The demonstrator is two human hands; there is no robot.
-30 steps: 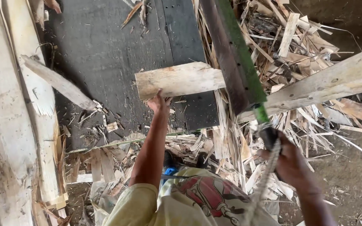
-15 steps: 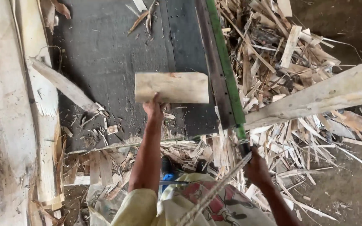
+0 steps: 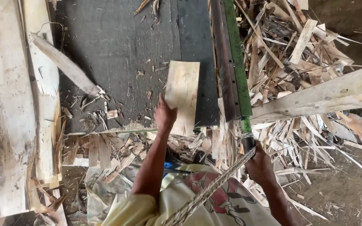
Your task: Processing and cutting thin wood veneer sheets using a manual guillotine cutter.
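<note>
Pale wood slat (image 3: 183,96) lies flat on dark surface (image 3: 114,54) beside green-edged blade (image 3: 231,58) | left hand (image 3: 164,115) presses its edge | right hand (image 3: 258,165) clasps blade handle (image 3: 246,134) | best: keep fingers well off blade line, slat flat.

The right hand (image 3: 259,166) hid the lever's handle (image 3: 246,138); the pale beam (image 3: 323,95) ran off the right edge, and the rope (image 3: 208,190) left the near edge
</note>
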